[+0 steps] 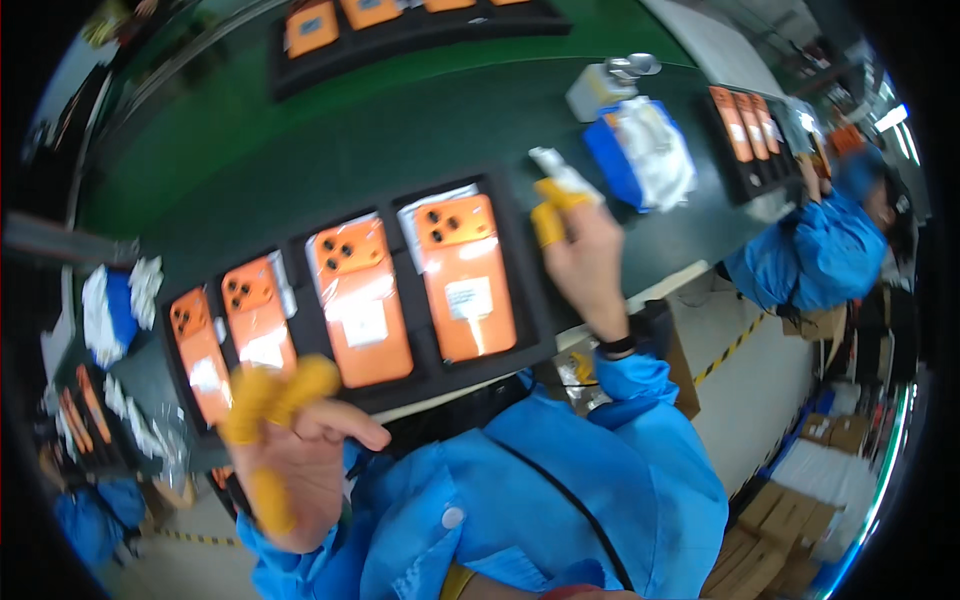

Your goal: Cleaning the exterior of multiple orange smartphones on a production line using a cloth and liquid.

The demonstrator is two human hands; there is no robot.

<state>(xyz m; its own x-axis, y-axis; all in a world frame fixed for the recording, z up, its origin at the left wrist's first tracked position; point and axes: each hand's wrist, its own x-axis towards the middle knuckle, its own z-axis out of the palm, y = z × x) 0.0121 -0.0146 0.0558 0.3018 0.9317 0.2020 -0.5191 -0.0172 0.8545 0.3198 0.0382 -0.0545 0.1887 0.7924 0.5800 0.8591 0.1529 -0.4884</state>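
My left hand (pixel 305 465), with yellow finger cots on several fingers, is raised in front of the left end of a black foam tray (pixel 422 345). Its fingers are apart and nothing shows in them. In the tray lie several orange phones, backs up and under clear film with white labels; the rightmost phone (pixel 455 250) is closest to my right hand (pixel 585 255). That hand, also in yellow finger cots, pinches a white wipe (pixel 565 172) just beyond the tray's right edge.
A blue box of white cloths (pixel 618 160) stands right of the tray, beside a white dispenser bottle (pixel 597 92) with a metal top. Another phone tray (pixel 420 40) is at the far side. A co-worker in blue (pixel 815 245) sits at right, near a third tray (pixel 750 170).
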